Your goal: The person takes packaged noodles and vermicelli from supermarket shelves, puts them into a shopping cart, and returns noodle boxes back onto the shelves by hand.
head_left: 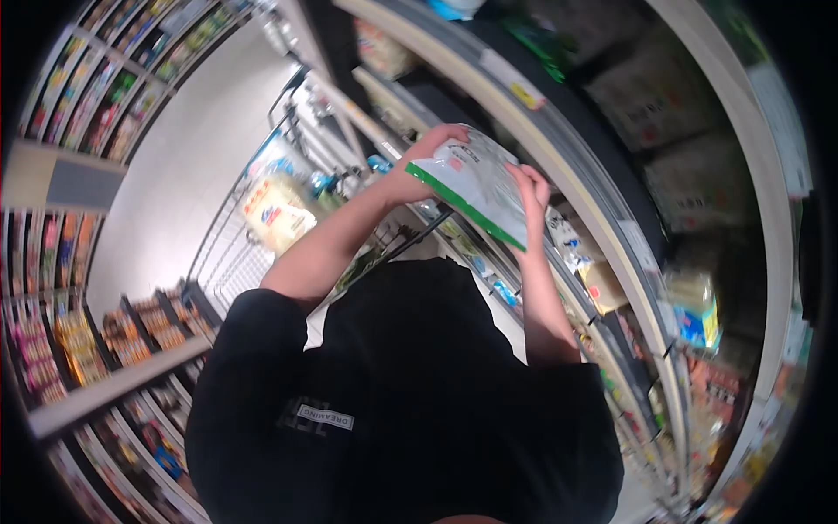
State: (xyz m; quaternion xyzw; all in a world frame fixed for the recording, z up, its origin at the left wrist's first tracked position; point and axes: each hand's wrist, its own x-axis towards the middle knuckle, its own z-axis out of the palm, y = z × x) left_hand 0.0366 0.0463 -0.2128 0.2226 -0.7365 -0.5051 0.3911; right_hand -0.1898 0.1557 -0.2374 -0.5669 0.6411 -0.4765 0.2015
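Observation:
Both hands hold a white plastic food bag (476,179) with a green strip along its near edge, raised in front of the shelves. My left hand (423,162) grips its left side, fingers closed around the far corner. At the right side, my right hand (531,188) has its fingers closed on the bag's edge. Dark print and a small red mark show on the bag; the contents cannot be made out. Left of my left forearm, a shopping cart (223,253) carries a yellowish-white package (278,212) and other bags.
Curved-looking store shelves (594,210) with packaged goods run close along my right. A blue-and-yellow pack (696,312) sits on one of them. Across the aisle floor (170,131), more shelves (87,96) stand at left, with a low rack of orange packs (131,336) nearer.

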